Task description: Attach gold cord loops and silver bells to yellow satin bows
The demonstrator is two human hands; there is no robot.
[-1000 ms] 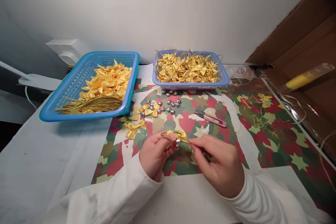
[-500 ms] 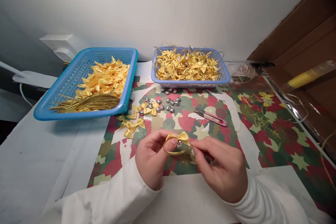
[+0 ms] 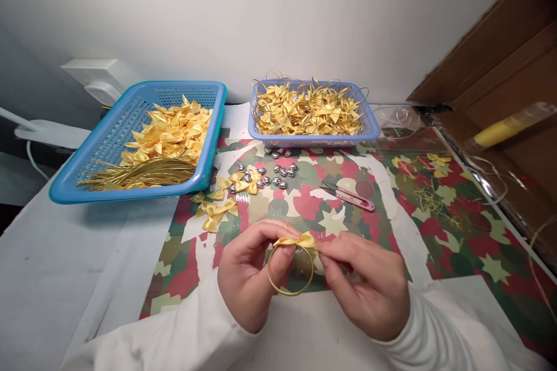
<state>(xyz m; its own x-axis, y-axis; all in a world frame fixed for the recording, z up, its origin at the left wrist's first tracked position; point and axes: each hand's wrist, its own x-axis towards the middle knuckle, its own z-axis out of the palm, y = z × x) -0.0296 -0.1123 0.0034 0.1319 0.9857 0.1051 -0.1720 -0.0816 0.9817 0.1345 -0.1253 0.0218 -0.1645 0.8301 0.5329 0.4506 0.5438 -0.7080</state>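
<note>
A yellow satin bow (image 3: 300, 239) is pinched between the thumb and fingers of my left hand (image 3: 250, 275). From the bow hangs a round loop of gold cord (image 3: 289, 293), turned nearly face-on below it. My left thumb covers part of the bow and of the loop's upper left. My right hand (image 3: 369, 281) has its thumb and index fingertips pressed together at the bow's right end; what lies between them is too small to make out. Beyond my hands, pink-handled thread snips (image 3: 354, 198), small silver bells (image 3: 277, 180) and several loose yellow bows (image 3: 213, 213) lie on the patterned sheet.
A blue basket (image 3: 65, 192) at left holds yellow bows and a bundle of gold cords (image 3: 143, 174). The second basket (image 3: 319, 140), at the back, is full of bows with gold loops. Thread scraps (image 3: 435, 203) lie at right, beside a cardboard box (image 3: 491, 69).
The gold loop has swung down from a flat, edge-on tilt to a nearly round face-on view. The bell visible beneath the bow is now mostly hidden. Both hands keep their pinch.
</note>
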